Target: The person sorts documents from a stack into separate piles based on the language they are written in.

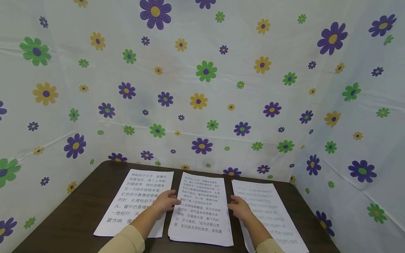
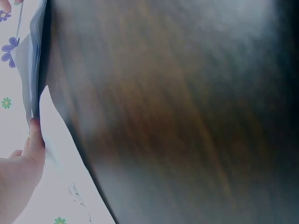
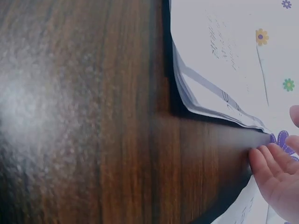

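Between my two hands lies a stack of white paper printed with Chinese text, its sheets slightly uneven at the corners. My left hand is at its left edge, fingers extended and a fingertip against the sheets' side in the left wrist view. At the opposite edge is my right hand, its fingers relaxed and lightly bent. In the right wrist view those fingers show beside the stack's edge with nothing gripped. Both forearms partly cover the outer papers.
Paper with larger Chinese print lies on the left, and paper with English print on the right. All rest on a dark brown wooden table. A white flowered cloth hangs around its back and sides.
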Tool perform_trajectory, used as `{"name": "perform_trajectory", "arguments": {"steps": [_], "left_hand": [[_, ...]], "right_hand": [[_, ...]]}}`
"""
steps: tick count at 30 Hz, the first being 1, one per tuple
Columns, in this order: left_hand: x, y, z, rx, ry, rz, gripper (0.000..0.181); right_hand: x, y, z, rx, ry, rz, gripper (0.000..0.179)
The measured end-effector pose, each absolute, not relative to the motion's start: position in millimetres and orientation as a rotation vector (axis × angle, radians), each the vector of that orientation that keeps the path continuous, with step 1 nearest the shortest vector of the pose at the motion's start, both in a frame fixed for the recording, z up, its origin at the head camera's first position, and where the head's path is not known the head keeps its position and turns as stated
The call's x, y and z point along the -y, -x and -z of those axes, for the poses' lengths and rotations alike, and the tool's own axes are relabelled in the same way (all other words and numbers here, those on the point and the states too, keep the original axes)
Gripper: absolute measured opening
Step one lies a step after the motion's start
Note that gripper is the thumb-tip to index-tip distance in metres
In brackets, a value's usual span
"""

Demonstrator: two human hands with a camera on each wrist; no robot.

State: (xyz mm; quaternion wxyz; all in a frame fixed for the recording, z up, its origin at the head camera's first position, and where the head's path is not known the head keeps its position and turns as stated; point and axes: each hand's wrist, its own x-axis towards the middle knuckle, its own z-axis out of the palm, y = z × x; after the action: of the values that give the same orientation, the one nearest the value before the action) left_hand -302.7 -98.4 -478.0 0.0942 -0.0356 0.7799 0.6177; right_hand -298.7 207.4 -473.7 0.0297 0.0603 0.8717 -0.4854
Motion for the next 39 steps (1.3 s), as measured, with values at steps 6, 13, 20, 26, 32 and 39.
{"name": "perform_trajectory", "arguments": {"steps": [6, 13, 20, 26, 32, 39], "left_hand": [[93.8, 301.8, 479.6, -2.366, 0.156, -1.789, 0.066], [89.7, 301.5, 484.5, -2.537, 0.245, -1.678, 0.048], [87.1, 300.2, 487.8, -2.614, 0.224, -1.609, 0.034], [86.5, 297.6, 487.7, -2.628, 0.2, -1.601, 0.032], [87.6, 298.4, 487.5, -2.629, 0.213, -1.609, 0.029], [89.3, 301.3, 491.1, -2.494, 0.193, -1.809, 0.03]], "right_hand": [[-206.7, 298.4, 475.2, -2.7, -0.205, 1.472, 0.057], [-202.0, 298.6, 483.6, -2.671, -0.222, 1.454, 0.055], [-197.5, 299.7, 490.3, -2.679, -0.242, 1.473, 0.05], [-193.4, 299.7, 496.7, -2.819, -0.265, 1.393, 0.047], [-190.8, 297.7, 498.0, -2.861, -0.307, 1.389, 0.045], [-191.6, 297.5, 498.5, -2.862, -0.289, 1.408, 0.044]]}}
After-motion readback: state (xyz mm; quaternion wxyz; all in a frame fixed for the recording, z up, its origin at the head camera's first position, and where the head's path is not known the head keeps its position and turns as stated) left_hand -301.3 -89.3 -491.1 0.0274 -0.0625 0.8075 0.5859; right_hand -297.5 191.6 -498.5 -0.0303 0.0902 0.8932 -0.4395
